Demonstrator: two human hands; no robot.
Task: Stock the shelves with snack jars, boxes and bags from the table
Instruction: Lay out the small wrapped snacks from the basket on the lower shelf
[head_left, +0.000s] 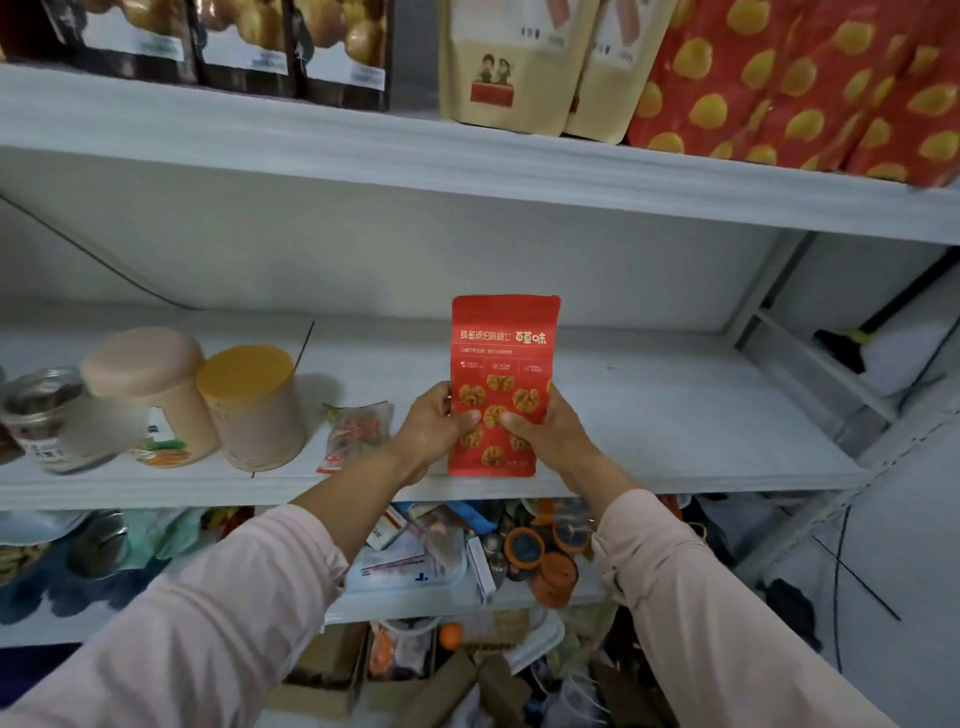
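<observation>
Two hands are seen gripping one red walnut bag (503, 353), held upright at the near edge of the middle shelf (675, 457). The left hand (434, 423) is curled round its left side and the right hand (543, 428) round its right, with both thumbs pressed on the front. Whether the bag's base is already borne by the board cannot be told. A fall is judged the chief risk: the pouch is soft and is placed close to the near lip, so it could be tipped forward onto the clutter (519, 551) below once the grip is released. To the left on the same shelf are counted two lidded canisters, one pink-topped canister (150, 384) and one yellow-topped canister (254, 410), one blurred glass jar (44, 415) and two small packets (358, 431). On the upper shelf (467, 171) three dark bags (244, 41) and two beige pouches (498, 67) are lined up, beside red dotted bags (779, 78) whose number cannot be made out.
</observation>
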